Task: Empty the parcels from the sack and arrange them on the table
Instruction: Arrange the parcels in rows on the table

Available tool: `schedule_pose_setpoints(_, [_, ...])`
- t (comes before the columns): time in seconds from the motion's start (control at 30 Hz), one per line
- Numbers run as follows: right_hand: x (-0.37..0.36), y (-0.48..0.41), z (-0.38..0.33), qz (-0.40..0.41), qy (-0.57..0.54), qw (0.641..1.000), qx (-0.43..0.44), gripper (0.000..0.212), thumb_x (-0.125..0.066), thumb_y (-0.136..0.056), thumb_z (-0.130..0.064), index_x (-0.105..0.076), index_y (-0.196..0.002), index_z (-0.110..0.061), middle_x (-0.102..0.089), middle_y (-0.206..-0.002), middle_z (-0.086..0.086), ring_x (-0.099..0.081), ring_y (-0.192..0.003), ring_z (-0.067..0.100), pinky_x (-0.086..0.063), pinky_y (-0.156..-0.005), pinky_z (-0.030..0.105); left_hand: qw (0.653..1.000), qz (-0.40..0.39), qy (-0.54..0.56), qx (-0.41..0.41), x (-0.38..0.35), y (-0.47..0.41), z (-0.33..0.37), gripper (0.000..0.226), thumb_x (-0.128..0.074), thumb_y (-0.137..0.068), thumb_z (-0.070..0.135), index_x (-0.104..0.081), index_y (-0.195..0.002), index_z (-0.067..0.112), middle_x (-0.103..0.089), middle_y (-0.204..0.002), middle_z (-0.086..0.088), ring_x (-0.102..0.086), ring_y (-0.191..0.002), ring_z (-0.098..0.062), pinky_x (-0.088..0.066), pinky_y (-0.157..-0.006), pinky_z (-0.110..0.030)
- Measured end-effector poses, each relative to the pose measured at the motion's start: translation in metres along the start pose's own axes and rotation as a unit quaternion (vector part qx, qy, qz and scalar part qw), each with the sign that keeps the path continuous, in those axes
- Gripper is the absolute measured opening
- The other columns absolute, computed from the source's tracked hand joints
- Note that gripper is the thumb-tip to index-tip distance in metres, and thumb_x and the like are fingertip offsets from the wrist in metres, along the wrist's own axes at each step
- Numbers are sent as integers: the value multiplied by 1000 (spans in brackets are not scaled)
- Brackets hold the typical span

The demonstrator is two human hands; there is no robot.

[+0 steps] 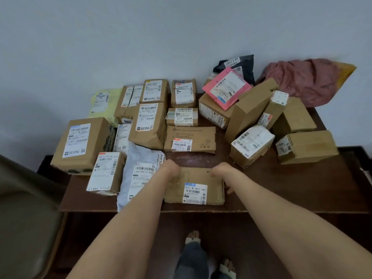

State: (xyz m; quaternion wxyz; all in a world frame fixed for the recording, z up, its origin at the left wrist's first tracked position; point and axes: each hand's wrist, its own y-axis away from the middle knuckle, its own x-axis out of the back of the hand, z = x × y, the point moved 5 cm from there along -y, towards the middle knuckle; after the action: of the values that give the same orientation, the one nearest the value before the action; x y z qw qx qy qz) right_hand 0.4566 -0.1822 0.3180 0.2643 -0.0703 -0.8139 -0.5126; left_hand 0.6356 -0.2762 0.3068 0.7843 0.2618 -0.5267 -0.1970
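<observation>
Head view: a flat brown parcel (pixel 193 184) lies at 6 o'clock on the dark wooden surface (pixel 281 188). Its long axis runs 9 to 3 o'clock, and its label faces up, reading toward the person. The left grip (pixel 170 168) and right grip (pixel 221 172) hold its far corners, fingers curled out of sight. Other parcels (pixel 149 125) lie label-up from 10 to 12 o'clock. Tilted boxes (pixel 251 109) lean together at 2 o'clock. Behind them, against the wall, the red sack (pixel 302 81) lies crumpled, its contents hidden.

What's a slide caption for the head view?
Left hand and right hand on a flat parcel at the front edge of the table, labelled parcels behind, sack back-right.
</observation>
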Motion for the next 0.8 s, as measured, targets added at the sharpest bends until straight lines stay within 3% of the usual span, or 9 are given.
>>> schedule_pose_setpoints(0.1, [-5,-7,0,28,-78,997,-1,48,-58,-90,-18,-45,-133,-1,-50,-132,17,-52,-118,33,-50,-92,39,998,3,53,-23,0,1,3,38,-44,-96,24,-56,-127,5,-57,-130,-12,-54,-118,-29,-45,-98,-37])
schedule_pose_setpoints(0.2, [0,-15,-8,65,-142,988,0,59,-57,-87,-18,-36,-140,-4,-48,-136,16,-53,-119,33,-49,-96,42,995,22,92,-9,9,-3,5,34,-46,-93,22,-58,-117,0,-62,-118,-14,-58,-102,-29,-46,-80,-32])
schedule_pose_setpoints(0.27, [3,-17,-16,72,-165,984,8,52,-55,-87,-16,-42,-136,-3,-53,-132,15,-55,-116,32,-50,-94,39,991,34,130,7,19,-5,10,32,-46,-92,18,-57,-115,-1,-62,-115,-16,-57,-95,-27,-46,-74,-32])
schedule_pose_setpoints(0.4, [2,-22,-29,62,-170,983,19,31,-51,-89,-12,-56,-118,-3,-60,-120,15,-60,-106,31,-52,-91,39,992,31,125,16,23,-16,11,34,-48,-92,24,-57,-117,2,-59,-117,-14,-55,-106,-29,-48,-91,-35])
schedule_pose_setpoints(0.5, [2,-28,-33,78,-166,983,19,31,-52,-89,-13,-56,-119,-5,-58,-122,15,-59,-107,30,-52,-88,37,991,35,129,9,22,-25,10,36,-52,-91,28,-59,-115,2,-60,-117,-16,-55,-107,-29,-49,-89,-34])
schedule_pose_setpoints(0.63, [1,-33,-36,84,-148,985,24,21,-51,-90,-9,-58,-109,-5,-61,-113,13,-58,-95,26,-47,-74,31,994,31,103,12,23,-30,14,28,-50,-91,18,-59,-112,1,-63,-111,-15,-56,-94,-28,-45,-73,-30])
schedule_pose_setpoints(0.73, [1,-29,-41,76,-141,987,29,15,-52,-89,-11,-54,-104,-9,-60,-109,10,-58,-95,25,-47,-75,31,997,28,76,11,28,-28,22,32,-48,-91,19,-56,-117,1,-58,-121,-17,-56,-109,-31,-47,-80,-34])
schedule_pose_setpoints(0.8, [6,-24,-46,82,-136,986,45,26,-54,-88,-14,-55,-113,-9,-59,-114,8,-59,-104,27,-49,-78,31,997,28,74,4,33,-26,30,35,-48,-90,18,-54,-120,1,-52,-128,-19,-53,-114,-31,-48,-87,-36])
